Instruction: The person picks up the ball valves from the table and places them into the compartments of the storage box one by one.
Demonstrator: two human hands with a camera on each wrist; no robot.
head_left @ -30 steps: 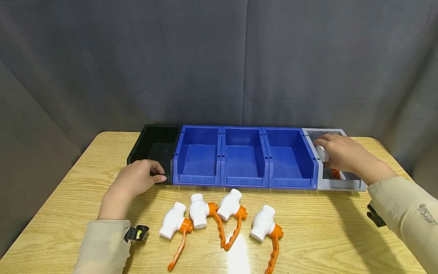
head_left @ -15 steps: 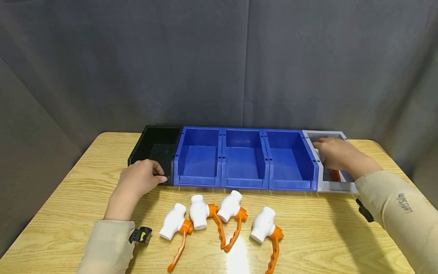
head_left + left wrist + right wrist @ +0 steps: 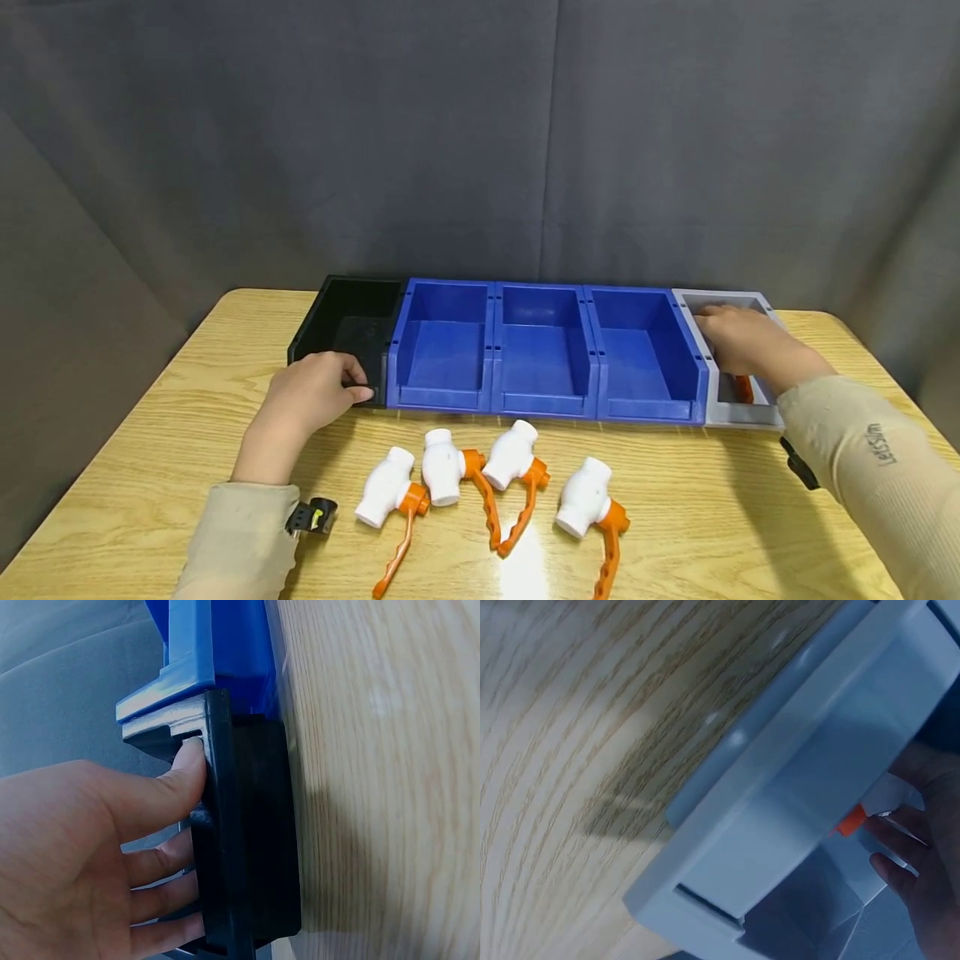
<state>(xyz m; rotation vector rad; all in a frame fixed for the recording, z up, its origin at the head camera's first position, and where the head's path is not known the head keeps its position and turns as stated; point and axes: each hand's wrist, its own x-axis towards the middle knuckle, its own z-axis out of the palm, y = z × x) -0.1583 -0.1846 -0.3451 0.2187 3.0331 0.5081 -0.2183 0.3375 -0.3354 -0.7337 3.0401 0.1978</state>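
My right hand (image 3: 742, 337) reaches down into the light grey bin (image 3: 731, 414) at the right end of the row. In the right wrist view its fingers (image 3: 904, 836) close round the white body of a ball valve (image 3: 885, 793); most of that valve is hidden. A piece of orange handle (image 3: 743, 389) shows in the bin below the hand. My left hand (image 3: 315, 396) grips the front lip of the black bin (image 3: 378, 392) at the left end, thumb on the lip and fingers behind it, as the left wrist view shows.
Three blue bins (image 3: 543, 404) stand side by side between the black and grey ones. Several white ball valves (image 3: 442, 471) with orange handles lie on the wooden table (image 3: 187, 417) before the bins. A grey curtain (image 3: 450, 142) hangs behind.
My right hand has sunk lower into the grey bin, taking the white valve body out of the head view. The left hand stays at the black bin. The head view has shifted slightly.
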